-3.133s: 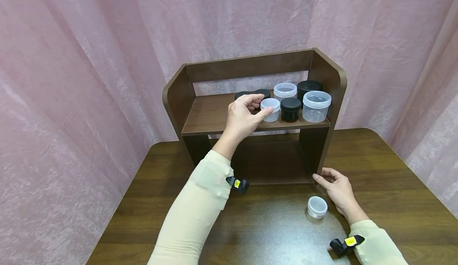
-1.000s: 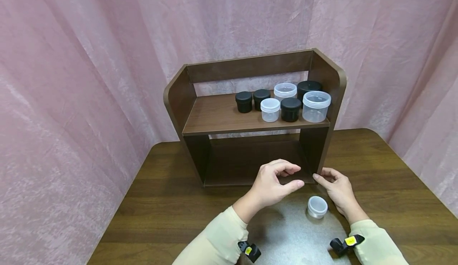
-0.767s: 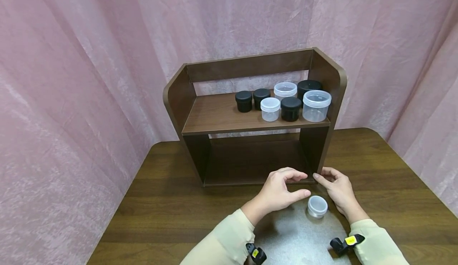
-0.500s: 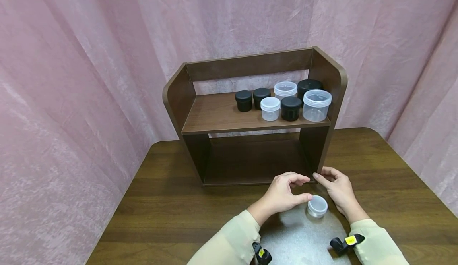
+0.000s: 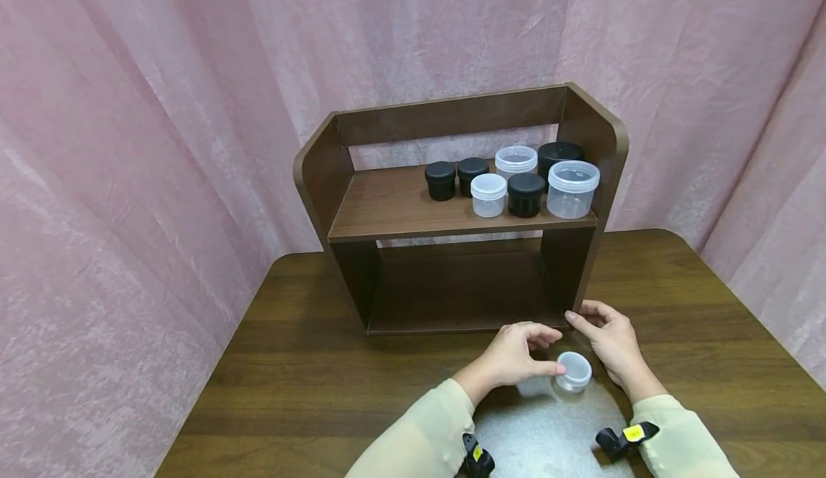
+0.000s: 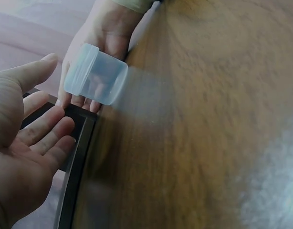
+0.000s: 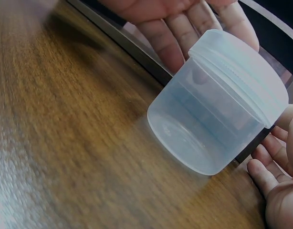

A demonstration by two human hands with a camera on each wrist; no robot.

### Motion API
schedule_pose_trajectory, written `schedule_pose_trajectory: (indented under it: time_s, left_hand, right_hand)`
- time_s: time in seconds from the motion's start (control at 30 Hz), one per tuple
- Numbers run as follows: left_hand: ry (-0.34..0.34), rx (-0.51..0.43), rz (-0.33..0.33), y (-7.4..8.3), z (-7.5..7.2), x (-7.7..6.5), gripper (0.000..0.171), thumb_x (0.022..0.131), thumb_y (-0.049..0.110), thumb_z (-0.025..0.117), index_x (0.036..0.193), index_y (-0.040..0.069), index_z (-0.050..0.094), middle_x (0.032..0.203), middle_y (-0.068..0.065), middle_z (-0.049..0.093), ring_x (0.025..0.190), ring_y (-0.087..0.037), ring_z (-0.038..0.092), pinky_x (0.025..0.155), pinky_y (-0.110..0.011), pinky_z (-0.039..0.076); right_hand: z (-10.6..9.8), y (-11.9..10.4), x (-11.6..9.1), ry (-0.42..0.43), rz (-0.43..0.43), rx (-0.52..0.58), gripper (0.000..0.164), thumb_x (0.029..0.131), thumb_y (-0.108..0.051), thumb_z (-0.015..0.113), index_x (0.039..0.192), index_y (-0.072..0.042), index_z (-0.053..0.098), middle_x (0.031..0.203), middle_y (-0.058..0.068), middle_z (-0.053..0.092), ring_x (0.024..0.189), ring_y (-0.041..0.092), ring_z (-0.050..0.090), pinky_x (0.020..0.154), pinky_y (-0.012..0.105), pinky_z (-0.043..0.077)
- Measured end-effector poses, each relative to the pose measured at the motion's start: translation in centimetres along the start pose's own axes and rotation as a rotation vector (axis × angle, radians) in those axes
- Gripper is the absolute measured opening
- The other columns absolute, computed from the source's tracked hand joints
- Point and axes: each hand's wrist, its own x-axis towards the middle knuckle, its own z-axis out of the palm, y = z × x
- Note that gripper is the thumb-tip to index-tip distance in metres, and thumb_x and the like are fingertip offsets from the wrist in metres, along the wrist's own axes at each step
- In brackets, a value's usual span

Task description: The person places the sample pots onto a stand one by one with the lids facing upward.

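Note:
A small clear jar with a translucent white screw lid (image 5: 573, 373) stands upright on the table in front of the shelf. My left hand (image 5: 516, 352) is just left of it, fingers spread from the thumb, and the thumb tip overlaps the lid's rim in the head view. The left wrist view shows a gap between this hand (image 6: 32, 138) and the jar (image 6: 101, 76). My right hand (image 5: 611, 342) rests at the lower right front corner of the brown two-tier shelf (image 5: 413, 233), thumb at the side panel's edge. The jar (image 7: 204, 114) looks empty in the right wrist view.
On the upper tier stand several lidded jars: small black ones (image 5: 441, 181), a small clear one (image 5: 488, 197), larger clear ones (image 5: 571, 190) and a large black one (image 5: 558, 154). A pink curtain (image 5: 193, 141) hangs behind the wooden table (image 5: 290, 363).
My left hand has come down from the small clear jar on the upper tier and moved right to the jar on the table. The right hand has stayed at the shelf's corner.

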Motion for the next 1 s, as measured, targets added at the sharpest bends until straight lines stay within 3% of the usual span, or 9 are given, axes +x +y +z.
schedule_pose_trajectory:
  time_s: [0.27, 0.6, 1.0]
  left_hand:
    - [-0.043, -0.041, -0.003, -0.3, 0.6, 0.0, 0.039, 0.077, 0.020, 0.082, 0.113, 0.011, 0.070, 0.100, 0.007, 0.070, 0.088, 0.006, 0.061, 0.078, -0.009, 0.046]
    - [-0.049, -0.095, 0.002, -0.4, 1.1, 0.1, 0.034, 0.077, 0.017, 0.082, 0.108, 0.012, 0.070, 0.094, 0.011, 0.069, 0.085, 0.005, 0.063, 0.077, -0.010, 0.048]
    - [-0.057, -0.079, 0.003, -0.1, 1.4, 0.0, 0.034, 0.077, 0.019, 0.082, 0.108, 0.012, 0.071, 0.094, 0.011, 0.069, 0.084, 0.006, 0.061, 0.075, -0.009, 0.048]
  right_hand:
    - [-0.2, 0.0, -0.1, -0.003, 0.011, -0.007, 0.048, 0.088, -0.035, 0.071, 0.118, 0.001, 0.060, 0.102, -0.001, 0.062, 0.089, 0.000, 0.057, 0.072, 0.014, 0.046]
    - [-0.1, -0.1, -0.1, -0.006, 0.004, -0.007, 0.048, 0.088, -0.035, 0.071, 0.118, 0.001, 0.060, 0.103, 0.000, 0.063, 0.091, 0.002, 0.057, 0.073, 0.014, 0.046]
    - [-0.1, -0.1, 0.0, -0.004, 0.006, -0.013, 0.048, 0.088, -0.036, 0.070, 0.118, 0.000, 0.060, 0.104, 0.002, 0.062, 0.092, 0.004, 0.055, 0.073, 0.014, 0.045]
